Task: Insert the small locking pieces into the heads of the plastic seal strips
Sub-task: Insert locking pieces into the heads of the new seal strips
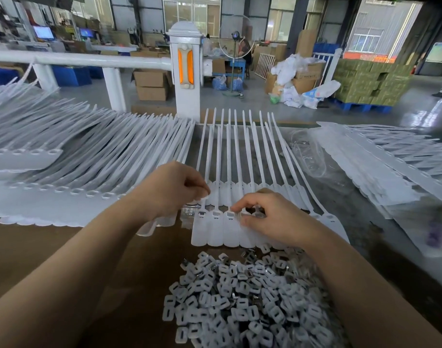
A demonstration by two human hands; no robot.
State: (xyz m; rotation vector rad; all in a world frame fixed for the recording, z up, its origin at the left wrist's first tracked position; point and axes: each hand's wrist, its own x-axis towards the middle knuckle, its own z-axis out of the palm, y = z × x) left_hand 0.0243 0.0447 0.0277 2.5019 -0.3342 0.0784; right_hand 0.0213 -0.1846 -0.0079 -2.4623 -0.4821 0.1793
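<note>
Left hand curled, pinching strip, right hand fingers bent, pressing small piece into head (grip partly hidden), loose pile nearby

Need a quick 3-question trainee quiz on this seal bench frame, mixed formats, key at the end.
1. True or false: the pile of locking pieces lies nearer the person than the sheet of seal strips being worked on.
2. Multiple choice: the right hand is on A) the heads of the sheet of seal strips, B) the orange-lit post, C) a cardboard box.
3. Fill in: the left hand pinches a small white piece at the sheet's ______ end.

Key: 1 true; 2 A; 3 left.
</note>
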